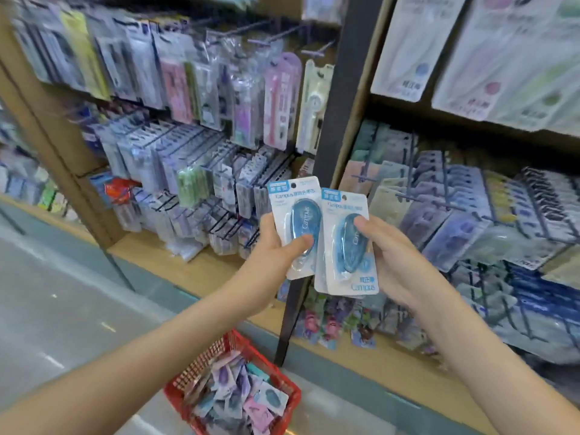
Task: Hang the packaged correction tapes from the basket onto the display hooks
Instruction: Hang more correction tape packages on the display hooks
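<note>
1. One blue correction-tape pack [293, 215] is up in front of the display, pinched by the left hand [273, 255]: thumb on the blister, fingers behind the card, hang hole at the top clear
2. Just beside it, overlapping its edge, a small stack [351, 271] of the same packs sits gripped in the right hand [398, 265], thumb on the front blister; how many cards it holds I cannot tell
3. Both are level with the dark post [332, 127] between the two bays, well above the red basket [248, 343] on the floor, which holds many mixed packs
4. Step in hand, as I judge it: packs picked and being split before hanging; neither is on a hook yet
5. The next move calls for finding the hooks [405, 197] that carry matching packs, probably in the right bay, then lining the hole up with a hook tip and sliding one card on at a time
</note>
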Tool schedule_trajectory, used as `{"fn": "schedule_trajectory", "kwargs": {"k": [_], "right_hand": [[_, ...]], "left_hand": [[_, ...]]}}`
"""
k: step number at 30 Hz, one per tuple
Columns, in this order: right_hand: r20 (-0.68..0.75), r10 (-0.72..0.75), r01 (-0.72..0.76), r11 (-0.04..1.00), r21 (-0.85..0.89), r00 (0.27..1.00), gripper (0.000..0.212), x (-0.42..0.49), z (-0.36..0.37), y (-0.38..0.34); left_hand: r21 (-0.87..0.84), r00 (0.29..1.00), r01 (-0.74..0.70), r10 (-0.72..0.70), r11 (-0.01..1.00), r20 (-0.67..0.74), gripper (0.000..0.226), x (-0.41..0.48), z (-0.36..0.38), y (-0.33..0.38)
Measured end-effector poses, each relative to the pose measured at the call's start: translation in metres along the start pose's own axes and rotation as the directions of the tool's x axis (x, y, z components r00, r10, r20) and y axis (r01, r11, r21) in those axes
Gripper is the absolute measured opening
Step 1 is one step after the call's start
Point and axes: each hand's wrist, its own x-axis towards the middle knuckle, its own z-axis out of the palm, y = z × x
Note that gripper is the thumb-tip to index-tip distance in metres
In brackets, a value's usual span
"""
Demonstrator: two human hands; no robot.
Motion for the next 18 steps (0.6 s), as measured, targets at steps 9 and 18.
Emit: {"fn": "schedule_trajectory", "kwargs": {"k": [9,18], "right_hand": [[-0.162,-0.495,0.468,0.866,-0.178,0.854,0.043,-0.051,0.009,-0.102],[-0.082,-0.767,0.724,0.63,-0.281,0.636,0.037,-0.062,0.008,-0.224]], "left_hand": [[0.115,0.933,-0.336,0.314,0.935,0.175,0.054,0.018,0.073,0.106],[0.07,0.742,-0.661,0.636,0.748,0.211,0.053,0.049,0.142,0.205]]}}
